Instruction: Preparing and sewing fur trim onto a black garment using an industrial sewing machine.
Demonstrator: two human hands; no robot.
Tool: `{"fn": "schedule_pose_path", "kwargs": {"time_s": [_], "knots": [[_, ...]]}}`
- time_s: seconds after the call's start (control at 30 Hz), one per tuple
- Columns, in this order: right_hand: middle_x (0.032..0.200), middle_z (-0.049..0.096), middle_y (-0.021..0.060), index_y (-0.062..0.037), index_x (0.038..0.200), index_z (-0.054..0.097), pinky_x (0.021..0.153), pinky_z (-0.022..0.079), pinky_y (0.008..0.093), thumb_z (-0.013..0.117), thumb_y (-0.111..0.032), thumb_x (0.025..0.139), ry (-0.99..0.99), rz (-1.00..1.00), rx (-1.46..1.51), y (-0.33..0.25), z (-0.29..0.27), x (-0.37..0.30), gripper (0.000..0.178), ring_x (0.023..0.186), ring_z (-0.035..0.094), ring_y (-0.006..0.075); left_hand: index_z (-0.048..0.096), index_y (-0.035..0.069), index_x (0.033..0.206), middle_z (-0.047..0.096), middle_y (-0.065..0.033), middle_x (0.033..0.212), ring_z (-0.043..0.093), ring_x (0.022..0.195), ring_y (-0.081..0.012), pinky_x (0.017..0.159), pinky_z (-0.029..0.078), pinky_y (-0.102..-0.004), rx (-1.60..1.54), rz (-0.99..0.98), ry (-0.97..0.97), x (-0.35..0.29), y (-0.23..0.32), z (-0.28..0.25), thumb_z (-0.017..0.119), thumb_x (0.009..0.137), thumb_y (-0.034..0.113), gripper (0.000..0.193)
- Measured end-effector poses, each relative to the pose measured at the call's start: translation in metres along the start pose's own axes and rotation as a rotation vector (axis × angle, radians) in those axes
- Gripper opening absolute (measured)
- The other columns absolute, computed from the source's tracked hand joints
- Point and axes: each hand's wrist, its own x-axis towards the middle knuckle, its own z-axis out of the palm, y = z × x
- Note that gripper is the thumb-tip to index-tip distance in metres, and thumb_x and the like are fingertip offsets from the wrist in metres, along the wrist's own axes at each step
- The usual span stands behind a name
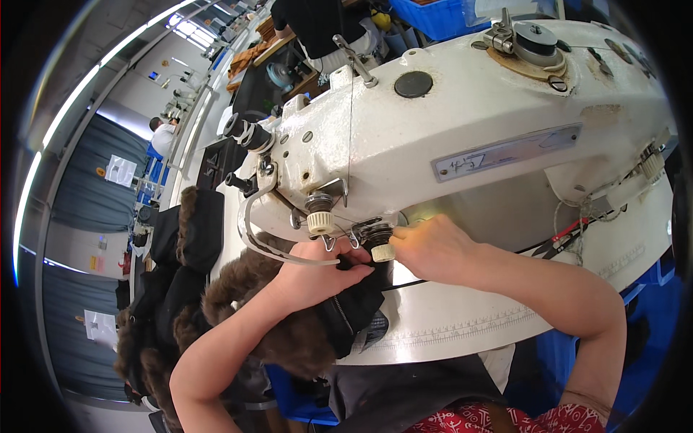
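Observation:
A white sewing machine (375,137) stands before me, its head above my hands. My left hand (317,268) is closed on a black, fur-lined piece with a zip (345,309), thumb and fingers pinching its edge below the machine head. Brown fur (299,345) spills from that piece toward my left forearm. On the other side of the needle area, my right hand (432,249) is curled closed, close to the ribbed cream tension knob (382,252). Its fingertips are partly hidden behind the machine parts, so what they grip does not show. The needle is hidden too.
More black pieces with brown fur (189,231) are heaped left of the machine. Scissors with red on the handle (567,232) lie on the white machine table (447,325), right of my hands. Blue bins (433,18) stand behind, and a person in black (317,25) is beyond.

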Motion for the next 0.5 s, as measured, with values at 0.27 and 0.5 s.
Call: {"fn": "schedule_pose_path", "kwargs": {"time_s": [0.27, 0.5], "knots": [[0.082, 0.062, 0.0057, -0.0075, 0.093, 0.058, 0.061, 0.051, 0.0371, 0.059, -0.011, 0.084, -0.037, 0.04, -0.074, -0.004, 0.001, -0.003, 0.009, 0.074, 0.068, 0.0267, 0.072, 0.01, 0.093, 0.071, -0.0078, 0.085, 0.069, 0.079, -0.0235, 0.076, 0.054, -0.0335, 0.051, -0.154, -0.071, 0.007, 0.004, 0.002, 0.07, 0.079, 0.029, 0.023], [0.092, 0.062, 0.0064, -0.0038, 0.091, 0.061, 0.071, 0.051, 0.033, 0.058, -0.011, 0.081, 0.04, 0.016, -0.114, -0.02, 0.0, -0.025, 0.012, 0.095, 0.061, 0.0206, 0.071, 0.007, 0.091, 0.069, -0.0105, 0.081, 0.067, 0.076, -0.0238, 0.073, 0.053, -0.0342, -0.015, -0.158, -0.051, 0.004, 0.003, 0.0, 0.07, 0.078, 0.025, 0.022]]}}
